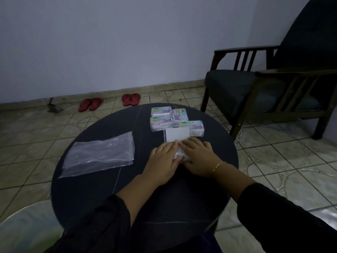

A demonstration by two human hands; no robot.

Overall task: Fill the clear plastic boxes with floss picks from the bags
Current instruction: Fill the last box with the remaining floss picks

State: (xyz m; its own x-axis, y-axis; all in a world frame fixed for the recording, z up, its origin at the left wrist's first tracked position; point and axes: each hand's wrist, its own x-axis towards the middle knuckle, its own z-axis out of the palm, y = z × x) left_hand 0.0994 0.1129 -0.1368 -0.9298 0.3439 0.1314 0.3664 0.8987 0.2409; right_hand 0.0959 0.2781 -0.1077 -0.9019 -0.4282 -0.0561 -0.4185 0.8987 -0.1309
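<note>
Seen from above, on a round dark worktop (87,189): left hand (163,157) and right hand (197,156) side by side, fingers straight, pressing flat on a small box of white floss picks (177,154). Left of them, empty clear bags (98,154). Farther off, four filled labelled boxes (175,118) clustered together.

A dim room is seen, closed by a plain pale wall (113,42) with a tiled skirting. The floor (273,157) is laid with beige patterned tiles. A dark wooden armchair (269,84) with slatted sides is placed at the right. Two pairs of red sandals (109,102) are set by the wall, beyond a round dark worktop (87,189)
</note>
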